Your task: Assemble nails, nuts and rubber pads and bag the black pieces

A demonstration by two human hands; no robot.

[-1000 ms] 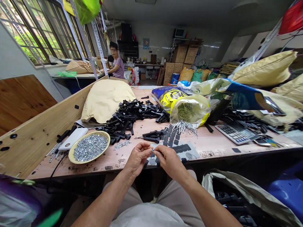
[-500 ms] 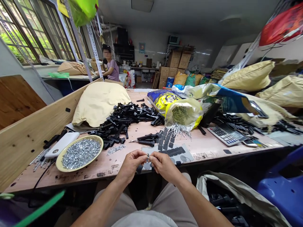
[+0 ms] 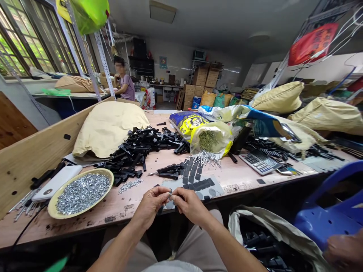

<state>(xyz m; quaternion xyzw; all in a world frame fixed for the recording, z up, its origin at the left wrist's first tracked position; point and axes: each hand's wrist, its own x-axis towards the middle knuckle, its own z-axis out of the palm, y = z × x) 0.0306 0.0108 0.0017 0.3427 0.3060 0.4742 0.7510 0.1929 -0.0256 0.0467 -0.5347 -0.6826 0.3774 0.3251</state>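
My left hand (image 3: 152, 206) is closed in a pinch above the table's front edge. Facing it, fingertips almost touching, my right hand (image 3: 188, 206) pinches too. Between them shows a small, thin, pale piece, mostly covered by the fingers, so its kind is unclear. Beneath the hands lies a grey sheet (image 3: 214, 185) with dark square pads (image 3: 200, 184) on it. Just beyond, several black plastic parts (image 3: 170, 170) lie together, some with metal rods sticking out. Small metal nuts (image 3: 130, 185) are scattered left of my hands.
A yellow bowl (image 3: 111, 185) of nuts stands left, beside a white phone-like slab (image 3: 58, 183). Behind are a heap of black parts (image 3: 147, 141) and a sack (image 3: 224, 138) spilling metal rods. Right are a calculator (image 3: 259, 161), a blue chair (image 3: 314, 223) and an unclear blurred shape (image 3: 344, 251).
The view has turned a little to the right, so the table's things sit further left. My hands stay pinched together. A blurred shape has come in at the lower right.
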